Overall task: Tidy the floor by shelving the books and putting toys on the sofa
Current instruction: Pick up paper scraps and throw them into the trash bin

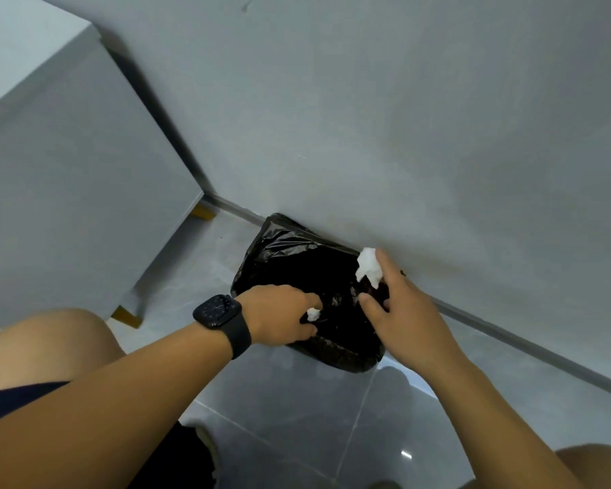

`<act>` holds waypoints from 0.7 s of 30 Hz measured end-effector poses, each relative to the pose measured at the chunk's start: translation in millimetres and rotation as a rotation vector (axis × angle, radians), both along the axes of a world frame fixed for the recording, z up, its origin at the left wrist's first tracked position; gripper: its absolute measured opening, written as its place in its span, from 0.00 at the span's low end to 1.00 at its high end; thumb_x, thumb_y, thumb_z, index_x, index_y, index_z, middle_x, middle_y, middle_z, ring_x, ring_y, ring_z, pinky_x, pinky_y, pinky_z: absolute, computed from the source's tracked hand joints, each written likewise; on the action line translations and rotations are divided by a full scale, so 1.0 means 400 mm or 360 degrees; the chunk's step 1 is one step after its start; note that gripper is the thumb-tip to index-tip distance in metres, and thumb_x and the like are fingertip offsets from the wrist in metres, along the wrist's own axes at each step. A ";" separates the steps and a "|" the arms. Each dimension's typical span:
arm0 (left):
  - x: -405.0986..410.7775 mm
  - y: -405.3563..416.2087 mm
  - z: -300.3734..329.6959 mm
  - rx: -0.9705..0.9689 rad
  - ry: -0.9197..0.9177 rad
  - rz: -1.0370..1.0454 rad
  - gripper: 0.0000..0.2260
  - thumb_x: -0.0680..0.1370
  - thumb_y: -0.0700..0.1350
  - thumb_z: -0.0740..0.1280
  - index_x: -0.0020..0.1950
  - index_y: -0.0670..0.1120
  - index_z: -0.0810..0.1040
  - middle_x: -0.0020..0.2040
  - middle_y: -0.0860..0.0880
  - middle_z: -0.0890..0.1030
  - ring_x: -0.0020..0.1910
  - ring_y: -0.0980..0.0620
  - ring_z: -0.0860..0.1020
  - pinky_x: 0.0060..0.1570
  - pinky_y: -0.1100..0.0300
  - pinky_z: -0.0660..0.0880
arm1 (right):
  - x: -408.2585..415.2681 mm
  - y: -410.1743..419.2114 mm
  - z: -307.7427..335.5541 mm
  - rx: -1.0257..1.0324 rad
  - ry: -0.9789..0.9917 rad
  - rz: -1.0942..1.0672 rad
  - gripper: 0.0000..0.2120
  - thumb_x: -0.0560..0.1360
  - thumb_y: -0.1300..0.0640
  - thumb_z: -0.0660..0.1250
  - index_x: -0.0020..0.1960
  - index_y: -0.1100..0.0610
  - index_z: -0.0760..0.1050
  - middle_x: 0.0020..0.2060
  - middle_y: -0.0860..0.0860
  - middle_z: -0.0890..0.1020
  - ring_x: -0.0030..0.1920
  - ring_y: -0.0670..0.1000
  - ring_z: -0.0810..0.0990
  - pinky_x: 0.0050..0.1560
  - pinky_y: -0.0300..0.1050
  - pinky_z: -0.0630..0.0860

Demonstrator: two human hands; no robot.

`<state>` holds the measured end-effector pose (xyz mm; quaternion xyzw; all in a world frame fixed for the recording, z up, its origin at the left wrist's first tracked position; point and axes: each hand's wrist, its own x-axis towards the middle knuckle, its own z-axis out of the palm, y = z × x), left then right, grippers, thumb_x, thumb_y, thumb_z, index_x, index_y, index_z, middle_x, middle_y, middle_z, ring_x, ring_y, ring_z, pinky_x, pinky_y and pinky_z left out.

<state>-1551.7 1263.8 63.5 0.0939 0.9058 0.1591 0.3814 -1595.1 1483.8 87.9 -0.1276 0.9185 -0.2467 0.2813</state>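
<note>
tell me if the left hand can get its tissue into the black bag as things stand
Probably yes. The left hand pinches a small tissue right over the black bag, whose mouth looks open, with nothing between them. The right hand, holding a bigger tissue, is off to the side.

The wall [403,118] rises directly behind the bin [307,273], whose black bag touches it, so I have no room to pass on the far side. My left hand [279,315] and my right hand [399,312] both hang over the bin's open mouth, which lies free between them. To the left stands a grey cabinet [67,188] on yellow feet, with a strip of bare floor [205,255] between it and the bin. The near floor tiles in front of the bin lie open, bounded by my knees at either side.
</note>
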 end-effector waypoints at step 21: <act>0.247 0.092 0.306 0.0283 -0.0038 0.0719 0.14 0.80 0.50 0.62 0.65 0.54 0.71 0.57 0.51 0.81 0.52 0.46 0.80 0.48 0.51 0.77 | 0.241 -0.112 0.273 0.0166 -0.0345 -0.0077 0.13 0.81 0.48 0.61 0.65 0.44 0.73 0.53 0.45 0.80 0.52 0.50 0.78 0.51 0.50 0.76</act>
